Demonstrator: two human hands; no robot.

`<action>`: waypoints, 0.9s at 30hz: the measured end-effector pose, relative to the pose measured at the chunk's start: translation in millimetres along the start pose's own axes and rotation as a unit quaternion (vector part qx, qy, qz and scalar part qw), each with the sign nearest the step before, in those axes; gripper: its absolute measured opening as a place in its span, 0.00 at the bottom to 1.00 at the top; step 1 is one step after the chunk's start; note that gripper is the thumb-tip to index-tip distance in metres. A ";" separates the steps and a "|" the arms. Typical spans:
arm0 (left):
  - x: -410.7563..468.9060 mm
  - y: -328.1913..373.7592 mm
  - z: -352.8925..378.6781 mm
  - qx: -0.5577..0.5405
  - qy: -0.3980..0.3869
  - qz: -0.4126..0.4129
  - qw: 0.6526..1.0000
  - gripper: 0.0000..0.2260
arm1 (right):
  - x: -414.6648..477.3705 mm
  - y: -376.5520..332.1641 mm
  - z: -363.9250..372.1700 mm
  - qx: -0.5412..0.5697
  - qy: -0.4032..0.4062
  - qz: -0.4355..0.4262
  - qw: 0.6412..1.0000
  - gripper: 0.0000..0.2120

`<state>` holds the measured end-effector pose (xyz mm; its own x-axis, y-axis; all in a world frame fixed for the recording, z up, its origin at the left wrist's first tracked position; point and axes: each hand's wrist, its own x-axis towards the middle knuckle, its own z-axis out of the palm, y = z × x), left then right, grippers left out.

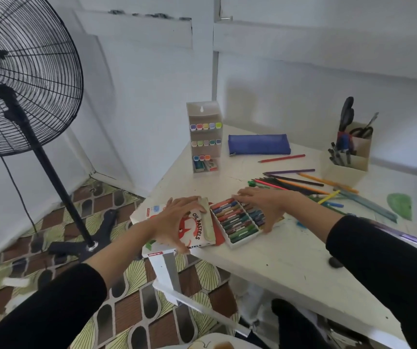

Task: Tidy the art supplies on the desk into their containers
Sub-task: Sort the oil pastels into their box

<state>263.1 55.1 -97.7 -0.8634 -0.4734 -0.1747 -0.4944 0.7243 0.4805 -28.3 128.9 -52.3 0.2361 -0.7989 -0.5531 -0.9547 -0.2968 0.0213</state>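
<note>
Head view: gripped oil pastels box (194, 230) at surface's (290, 260) left corner, left fingers (189, 200) curled round it; pressed pastel tray (235, 222) just beside its right, right fingers (242, 193) spread flat, long sides parallel.

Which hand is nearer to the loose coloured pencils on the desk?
Right. The right hand rests on the pastel tray, just in front of the coloured pencils. The left hand grips the oil pastels box, further to the left.

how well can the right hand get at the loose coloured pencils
Likely yes: the right hand rests on the pastel tray; the coloured pencils lie uncovered just beyond it, nothing between.
</note>
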 end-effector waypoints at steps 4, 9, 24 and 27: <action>2.4 2.7 4.8 0.014 -0.011 0.008 1.000 0.42 | 2.2 -2.4 2.7 0.016 0.017 -0.009 1.000 0.57; 8.6 7.7 3.7 0.037 -0.033 0.010 0.999 0.43 | 2.3 -10.3 0.7 0.036 0.046 -0.003 0.998 0.53; 17.5 -1.6 13.7 0.053 0.006 -0.002 0.999 0.47 | 1.2 -28.9 23.1 0.190 0.109 0.096 0.971 0.57; 21.6 -1.8 15.0 0.057 0.024 -0.015 0.998 0.46 | -3.7 -27.7 27.7 0.267 0.155 0.174 0.935 0.55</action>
<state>243.8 51.1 -115.2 -0.8431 -0.5175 -0.1460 -0.5313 0.7599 0.3745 -7.7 154.6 -74.0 -0.1430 -0.9364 -0.3204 -0.9185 0.2461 -0.3095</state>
